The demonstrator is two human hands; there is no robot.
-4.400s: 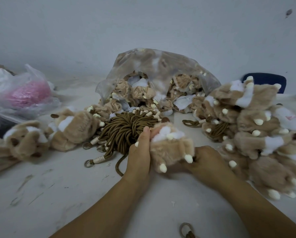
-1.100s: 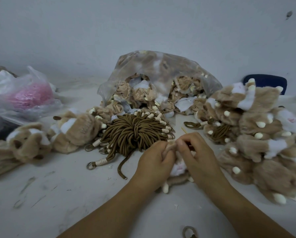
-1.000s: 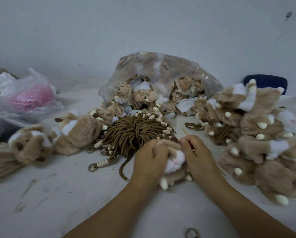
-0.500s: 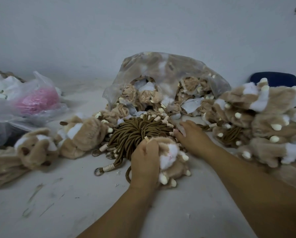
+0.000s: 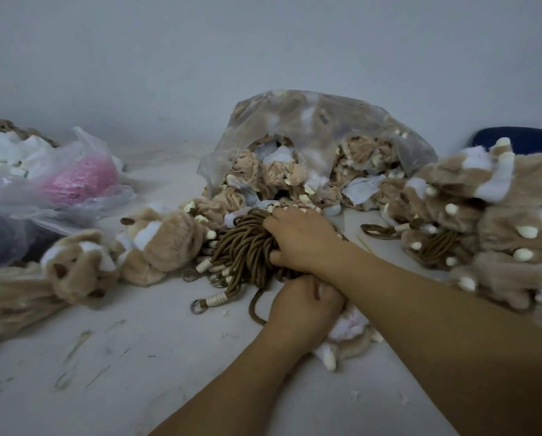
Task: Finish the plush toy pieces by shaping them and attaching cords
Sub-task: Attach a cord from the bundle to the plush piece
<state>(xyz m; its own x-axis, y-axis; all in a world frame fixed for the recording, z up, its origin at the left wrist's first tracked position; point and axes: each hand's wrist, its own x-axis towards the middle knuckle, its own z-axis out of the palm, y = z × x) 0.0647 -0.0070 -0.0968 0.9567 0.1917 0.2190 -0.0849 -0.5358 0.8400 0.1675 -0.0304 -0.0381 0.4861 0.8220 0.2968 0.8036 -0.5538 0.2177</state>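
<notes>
The step in hand looks like cord-attaching, or really the fetching part of it. The plush toy piece (image 5: pixel 348 328) is found low and right of centre, pressed onto the worktop (image 5: pixel 121 366) under the left hand (image 5: pixel 304 306). That hand's fingers are curled round the top of the piece, so only some white-and-tan fur and a cream claw tip are seen poking out below. The right hand (image 5: pixel 301 237) is laid across the bundle of brown cords (image 5: pixel 241 250) at mid-frame, with fingers and thumb dug in and curled round a bunch of strands. Whether one cord has been singled out can't be told, since too much is covered by the hand.

Next move, as a guess: one cord needs to be teased free without the whole bundle being dragged along. The strands are tangled and the metal ring ends (image 5: pixel 198 305) are likely to snag. Then the cord has to be brought down to the piece, which is best held pinned meanwhile.

Plenty is left to do, judging by the clear bag of unfinished pieces (image 5: pixel 326 127) at upper centre. Finished plush toys (image 5: pixel 499 215) are stacked at the right edge.
</notes>
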